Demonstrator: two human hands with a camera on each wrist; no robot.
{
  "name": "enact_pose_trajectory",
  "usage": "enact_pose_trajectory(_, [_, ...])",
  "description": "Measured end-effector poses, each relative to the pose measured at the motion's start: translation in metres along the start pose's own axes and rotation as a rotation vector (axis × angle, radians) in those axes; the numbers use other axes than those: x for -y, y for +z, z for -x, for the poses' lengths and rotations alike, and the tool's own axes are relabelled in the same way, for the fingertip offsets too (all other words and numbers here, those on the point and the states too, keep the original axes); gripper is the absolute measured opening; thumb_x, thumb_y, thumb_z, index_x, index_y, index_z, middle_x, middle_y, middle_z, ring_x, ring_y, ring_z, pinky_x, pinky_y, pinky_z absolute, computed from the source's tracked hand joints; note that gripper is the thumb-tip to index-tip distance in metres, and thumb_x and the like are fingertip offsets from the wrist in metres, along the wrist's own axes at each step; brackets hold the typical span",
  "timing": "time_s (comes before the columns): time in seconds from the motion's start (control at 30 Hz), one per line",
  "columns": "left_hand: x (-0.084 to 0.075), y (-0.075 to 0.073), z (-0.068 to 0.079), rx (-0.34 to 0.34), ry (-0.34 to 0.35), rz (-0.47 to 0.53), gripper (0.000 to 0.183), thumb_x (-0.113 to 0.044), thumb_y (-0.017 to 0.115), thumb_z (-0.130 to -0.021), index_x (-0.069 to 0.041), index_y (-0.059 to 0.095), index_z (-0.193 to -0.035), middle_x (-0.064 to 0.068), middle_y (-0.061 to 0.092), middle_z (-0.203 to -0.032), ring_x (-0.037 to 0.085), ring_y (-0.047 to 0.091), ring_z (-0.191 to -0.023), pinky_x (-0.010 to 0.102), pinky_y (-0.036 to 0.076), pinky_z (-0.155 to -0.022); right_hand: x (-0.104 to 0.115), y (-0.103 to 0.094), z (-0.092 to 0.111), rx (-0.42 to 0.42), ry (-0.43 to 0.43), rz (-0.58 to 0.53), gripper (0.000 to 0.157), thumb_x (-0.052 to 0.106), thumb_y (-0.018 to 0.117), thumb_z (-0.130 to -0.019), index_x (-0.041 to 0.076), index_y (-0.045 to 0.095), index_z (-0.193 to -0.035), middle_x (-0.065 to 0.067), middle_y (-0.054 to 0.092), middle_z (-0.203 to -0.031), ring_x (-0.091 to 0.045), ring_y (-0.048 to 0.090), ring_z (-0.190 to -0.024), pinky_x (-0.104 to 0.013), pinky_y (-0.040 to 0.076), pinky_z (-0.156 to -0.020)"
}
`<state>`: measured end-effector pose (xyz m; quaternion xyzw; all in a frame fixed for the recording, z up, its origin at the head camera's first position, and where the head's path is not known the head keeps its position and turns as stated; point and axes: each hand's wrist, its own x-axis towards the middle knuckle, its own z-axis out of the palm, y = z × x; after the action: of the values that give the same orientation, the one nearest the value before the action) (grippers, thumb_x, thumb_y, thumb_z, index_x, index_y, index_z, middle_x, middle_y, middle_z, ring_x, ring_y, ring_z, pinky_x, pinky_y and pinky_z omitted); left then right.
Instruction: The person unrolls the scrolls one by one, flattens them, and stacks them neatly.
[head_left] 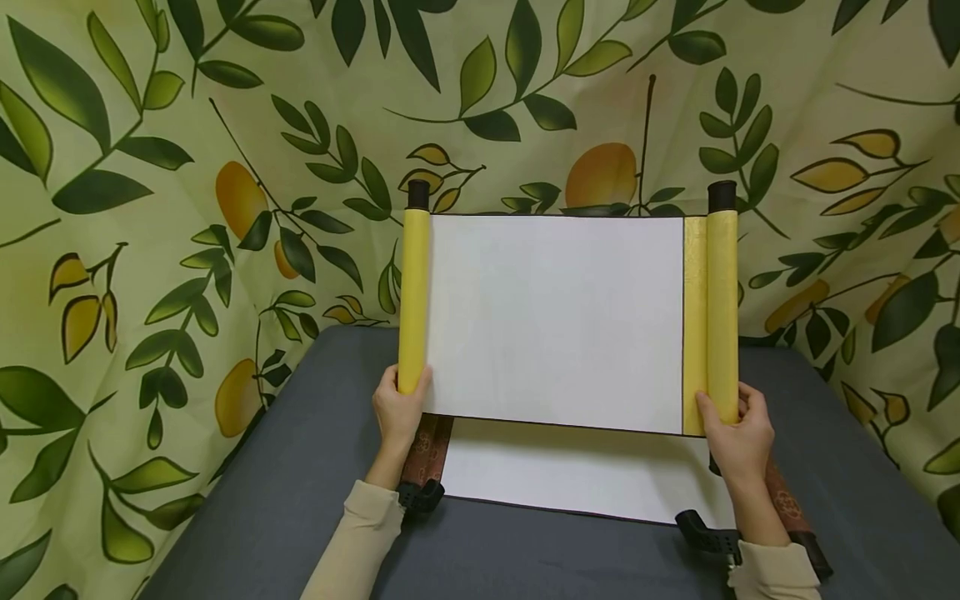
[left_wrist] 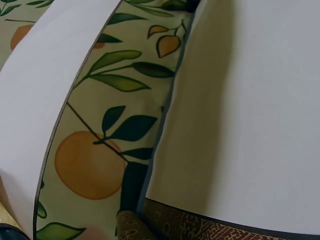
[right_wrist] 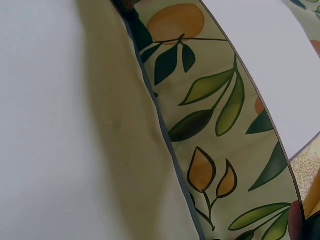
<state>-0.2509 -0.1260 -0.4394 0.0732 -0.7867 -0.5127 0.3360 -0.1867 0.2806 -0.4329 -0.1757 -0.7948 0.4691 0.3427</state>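
Observation:
A hanging scroll with a blank white sheet (head_left: 555, 317) is spread upright between both hands. My left hand (head_left: 397, 408) grips the lower part of its yellow left roll (head_left: 414, 300), thumb at the front. Low on the yellow right roll (head_left: 722, 317), my right hand (head_left: 742, 433) holds on, its thumb over the yellow border strip. Black knobs cap both rolls at the top. Behind and below lies a second scroll (head_left: 570, 475), also blank white, with red-brown patterned rolls (head_left: 786, 504) at its ends, partly hidden by the raised one. Its pale sheet (left_wrist: 265, 125) fills much of the left wrist view.
The second scroll rests on a dark grey table (head_left: 285, 500). A cloth backdrop (head_left: 187, 250) printed with leaves and orange fruit surrounds the table at the back and sides. Black straps with mounts (head_left: 708, 537) sit on both wrists.

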Motion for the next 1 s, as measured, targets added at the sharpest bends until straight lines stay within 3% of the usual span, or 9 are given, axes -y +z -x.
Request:
enact_pose_trajectory(0.1, [-0.0008,-0.0006,-0.0011,0.019,-0.022,0.008,0.035,-0.024,0.08,-0.077,0.003,0.065,-0.093,0.016,0.056,-0.068,0.01,0.041,-0.056,0.024,0.034,-0.051,-0.0002,-0.0006,-0.0006,-0.003,-0.001,0.003,0.051,0.015,0.069,-0.085,-0.005,0.05,-0.129,0.005,0.057,-0.092,0.024,0.041,-0.064,-0.002,0.037,-0.053])
enact_pose_trajectory(0.27, [-0.0007,-0.0006,-0.0013,0.036,-0.013,0.003,0.034,-0.024,0.077,-0.079,0.003,0.065,-0.096,0.016,0.055,-0.067,0.01,0.04,-0.055,0.024,0.033,-0.051,0.0009,-0.0026,-0.0011,0.011,0.006,0.002,0.053,0.015,0.067,-0.087,-0.006,0.048,-0.131,-0.024,0.062,-0.106,0.025,0.038,-0.064,-0.001,0.036,-0.052])
enact_pose_trajectory(0.37, [-0.0003,-0.001,-0.0013,0.041,0.0,-0.007,0.034,-0.025,0.075,-0.08,0.002,0.065,-0.098,0.016,0.055,-0.068,0.01,0.04,-0.055,0.024,0.033,-0.051,0.0017,-0.0039,-0.0014,0.019,0.021,0.0,0.054,0.015,0.067,-0.087,-0.005,0.047,-0.133,-0.027,0.061,-0.11,0.025,0.038,-0.065,-0.001,0.036,-0.052])
enact_pose_trajectory(0.43, [0.0003,-0.0013,-0.0016,0.039,0.007,-0.012,0.034,-0.025,0.075,-0.081,0.001,0.065,-0.101,0.016,0.056,-0.069,0.01,0.04,-0.056,0.024,0.033,-0.052,0.0017,-0.0044,-0.0015,0.024,0.03,0.0,0.054,0.016,0.067,-0.088,-0.004,0.046,-0.133,-0.025,0.061,-0.11,0.025,0.039,-0.065,-0.002,0.036,-0.051])
enact_pose_trajectory(0.57, [0.0012,-0.0023,-0.0024,0.03,0.018,-0.017,0.034,-0.025,0.075,-0.081,0.0,0.066,-0.102,0.017,0.059,-0.072,0.009,0.041,-0.057,0.024,0.034,-0.053,0.002,-0.0051,-0.0024,0.023,0.041,0.003,0.054,0.018,0.068,-0.087,-0.003,0.048,-0.132,-0.002,0.061,-0.096,0.023,0.041,-0.063,-0.003,0.038,-0.051])
enact_pose_trajectory(0.63, [0.0021,-0.0025,-0.0029,0.028,0.021,-0.024,0.034,-0.024,0.075,-0.081,0.0,0.066,-0.103,0.017,0.061,-0.073,0.009,0.042,-0.058,0.023,0.035,-0.053,0.0022,-0.0051,-0.0028,0.017,0.038,0.005,0.054,0.017,0.068,-0.086,-0.003,0.048,-0.132,0.003,0.059,-0.093,0.023,0.041,-0.062,-0.004,0.038,-0.051])
enact_pose_trajectory(0.83, [0.0034,-0.0029,-0.0036,0.03,0.033,-0.033,0.033,-0.021,0.075,-0.08,0.002,0.066,-0.102,0.019,0.064,-0.076,0.009,0.043,-0.059,0.024,0.036,-0.053,0.0024,-0.005,-0.0024,0.021,0.021,0.005,0.054,0.016,0.067,-0.087,-0.005,0.047,-0.132,-0.029,0.062,-0.107,0.024,0.038,-0.061,-0.004,0.036,-0.05])
enact_pose_trajectory(0.9, [0.0036,-0.003,-0.0038,0.028,0.042,-0.032,0.033,-0.02,0.075,-0.079,0.002,0.066,-0.102,0.02,0.065,-0.077,0.01,0.044,-0.059,0.024,0.036,-0.054,0.0023,-0.0052,-0.0024,0.019,0.025,0.005,0.054,0.017,0.067,-0.087,-0.005,0.047,-0.132,-0.024,0.063,-0.103,0.024,0.039,-0.061,-0.004,0.036,-0.05])
enact_pose_trajectory(1.0, [0.0036,-0.0032,-0.0042,0.03,0.052,-0.039,0.034,-0.019,0.074,-0.079,0.003,0.066,-0.104,0.021,0.066,-0.078,0.013,0.046,-0.06,0.025,0.036,-0.054,0.0019,-0.0056,-0.0027,0.01,0.031,0.002,0.053,0.017,0.069,-0.086,-0.004,0.048,-0.131,0.003,0.061,-0.09,0.023,0.041,-0.061,-0.003,0.037,-0.05])
